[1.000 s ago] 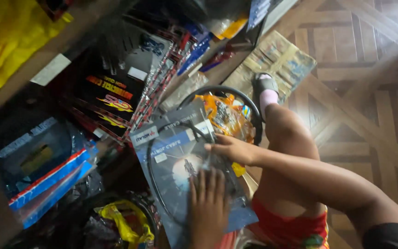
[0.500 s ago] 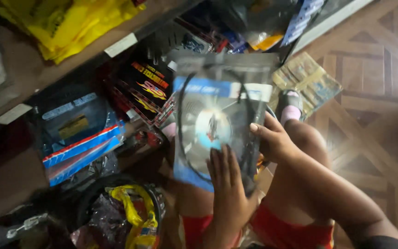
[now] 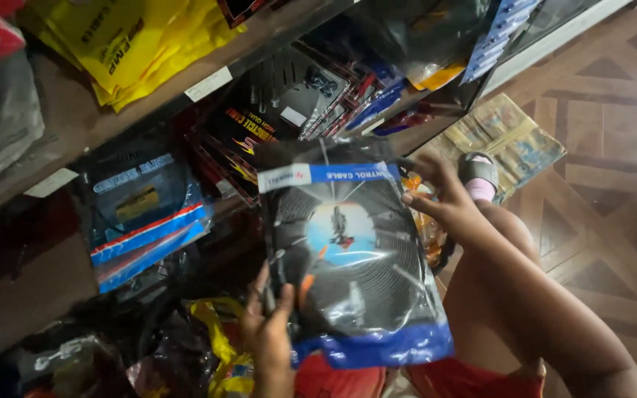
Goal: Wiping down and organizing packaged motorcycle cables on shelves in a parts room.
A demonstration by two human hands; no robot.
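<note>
I hold a flat clear plastic packet (image 3: 352, 258) with blue top and bottom bands and a coiled black cable inside, upright in front of me. My left hand (image 3: 268, 332) grips its lower left edge, thumb on the front. My right hand (image 3: 444, 199) grips its upper right edge, fingers partly behind the packet. More packets seem stacked behind the front one; how many is hidden.
A wooden shelf (image 3: 75, 125) at left carries yellow bags (image 3: 119, 44), similar blue-banded cable packets (image 3: 141, 214) and black-and-red packets (image 3: 252, 133). Bagged goods (image 3: 208, 346) lie low at left. My knee and a slippered foot (image 3: 479, 177) rest over the patterned floor (image 3: 613, 184), beside flattened cardboard (image 3: 510, 140).
The packet has come up from lying near my lap to upright before the shelf. My left hand shifted from its middle to its lower left edge; my right hand moved to the top right.
</note>
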